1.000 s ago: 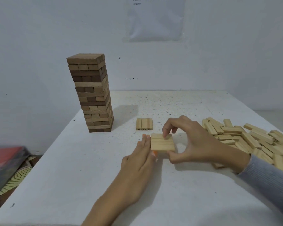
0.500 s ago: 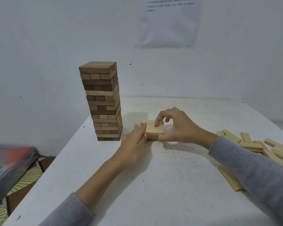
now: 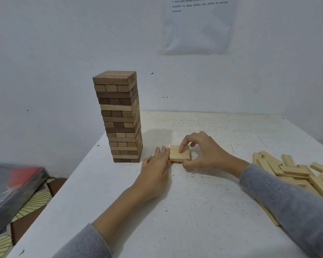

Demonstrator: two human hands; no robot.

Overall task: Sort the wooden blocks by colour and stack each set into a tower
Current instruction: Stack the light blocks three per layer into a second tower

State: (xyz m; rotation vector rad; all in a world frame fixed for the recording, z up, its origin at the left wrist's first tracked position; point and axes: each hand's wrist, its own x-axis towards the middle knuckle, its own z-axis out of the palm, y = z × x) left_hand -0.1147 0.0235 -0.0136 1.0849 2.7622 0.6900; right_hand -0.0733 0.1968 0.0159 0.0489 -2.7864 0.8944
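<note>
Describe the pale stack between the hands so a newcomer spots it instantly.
Find the tall brown tower on the left of the table. Right of its base, the left hand and right hand flank a low pale stack. Unlike the loose pale blocks heaped far right, it is squared into neat layers.

Tower (image 3: 122,118) left of small stack (image 3: 179,154); loose blocks (image 3: 295,172) far right.

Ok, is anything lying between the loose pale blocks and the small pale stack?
Nothing visible: only bare table lies between the loose pale blocks and the small pale stack, crossed by the right hand and its sleeve.
</note>
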